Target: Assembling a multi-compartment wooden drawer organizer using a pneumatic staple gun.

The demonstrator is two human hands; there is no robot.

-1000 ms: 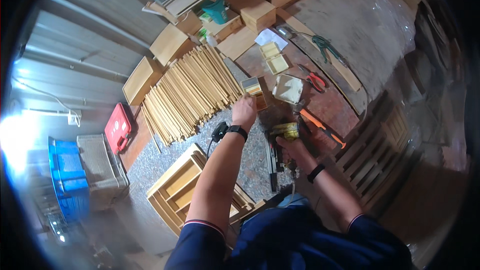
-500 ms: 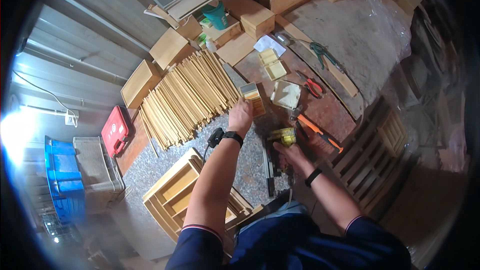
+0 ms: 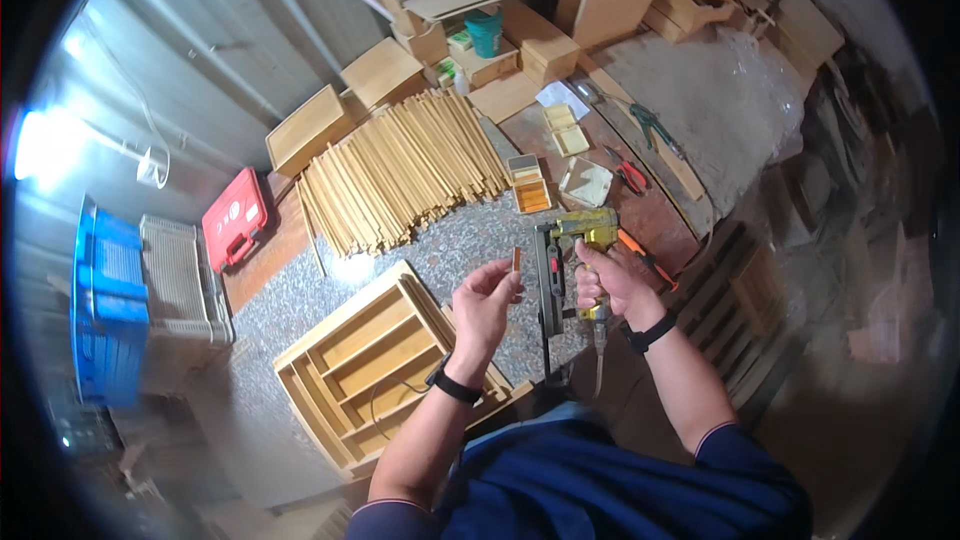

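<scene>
My right hand point(image 3: 614, 278) is wrapped round the handle of a yellow air nail gun point(image 3: 598, 227), raised above the front of the table with its dark magazine point(image 3: 548, 285) pointing toward me. A hose point(image 3: 599, 355) hangs from the handle. Close by on the left, my left hand point(image 3: 487, 302) pinches a short strip of brad nails point(image 3: 516, 260), brownish and held upright beside the magazine. Beyond the hands, a small lidded box point(image 3: 532, 194) stands open with orange-brown strips inside. A wooden drawer tray with compartments point(image 3: 340, 365) lies beside my left forearm.
Many thin wooden strips point(image 3: 400, 175) lie in a row at the back left, near a red case point(image 3: 237, 220). At the right are a white tray point(image 3: 586, 183), red pliers point(image 3: 630, 175) and an orange-handled tool point(image 3: 645, 255). Wooden boxes point(image 3: 310, 130) line the back.
My left hand has come back from the small box toward me, with a nail strip in its fingers. My right hand has lifted the nail gun and brought it closer to the left hand.
</scene>
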